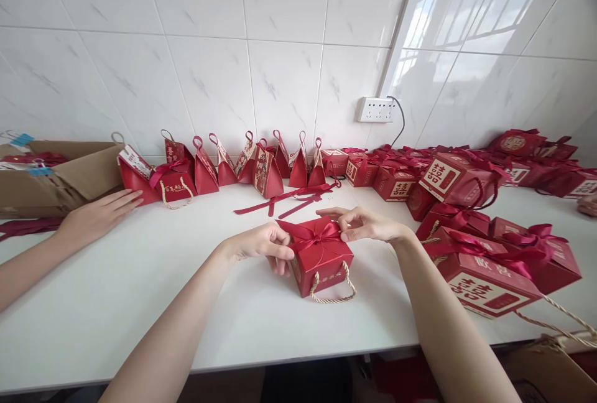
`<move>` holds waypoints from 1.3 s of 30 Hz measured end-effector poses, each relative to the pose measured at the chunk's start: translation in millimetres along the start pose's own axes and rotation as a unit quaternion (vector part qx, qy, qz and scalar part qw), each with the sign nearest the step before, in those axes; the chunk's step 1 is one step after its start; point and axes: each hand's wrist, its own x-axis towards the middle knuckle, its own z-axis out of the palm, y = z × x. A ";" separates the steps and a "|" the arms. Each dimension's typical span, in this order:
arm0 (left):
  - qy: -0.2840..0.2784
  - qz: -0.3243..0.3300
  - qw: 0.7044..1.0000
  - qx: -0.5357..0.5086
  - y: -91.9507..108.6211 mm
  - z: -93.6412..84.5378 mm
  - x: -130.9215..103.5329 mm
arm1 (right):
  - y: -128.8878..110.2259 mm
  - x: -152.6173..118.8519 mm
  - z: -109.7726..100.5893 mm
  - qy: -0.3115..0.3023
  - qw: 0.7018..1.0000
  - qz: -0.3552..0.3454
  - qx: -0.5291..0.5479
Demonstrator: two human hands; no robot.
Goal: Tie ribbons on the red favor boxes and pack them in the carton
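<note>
While the left hand [275, 249] curls at the label side of the red cardboard gift box [325, 264], its grip has the thumb and bent fingers drawn close together, the thumb touching the box; whether any ribbon is pinched there cannot be told. From that grip the box lies at 3 o'clock. The right hand [368, 225] is partly open at the far right corner, thumb and forefinger by the glossy crimson ribbon bow [319, 237], with the box at 8 o'clock from it; a firm hold cannot be made out. Both hands are close, the right nearer the bow's right loop. The box stands upright on the white tabletop [224, 322], its long axis seeming to run from 11 to 5 o'clock, the twisted cream rope handle [334, 300] at the near end. Farther out, loose crimson ribbon strips [298, 203] lie toward 12 o'clock, and bow-tied red boxes [492, 285] sit toward 3 o'clock.
</note>
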 end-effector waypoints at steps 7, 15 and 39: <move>-0.014 0.006 1.000 -0.007 -1.2 -1.9 0.8 | 3.8 -0.6 -2.7 -0.005 1.000 0.001 0.005; -0.016 0.007 1.000 0.000 -4.7 -4.8 1.2 | 12.3 2.2 -5.5 -0.004 1.000 -0.006 0.012; 0.277 0.095 0.955 0.054 -0.1 2.1 11.8 | 10.9 26.4 23.7 0.109 0.978 -0.053 0.172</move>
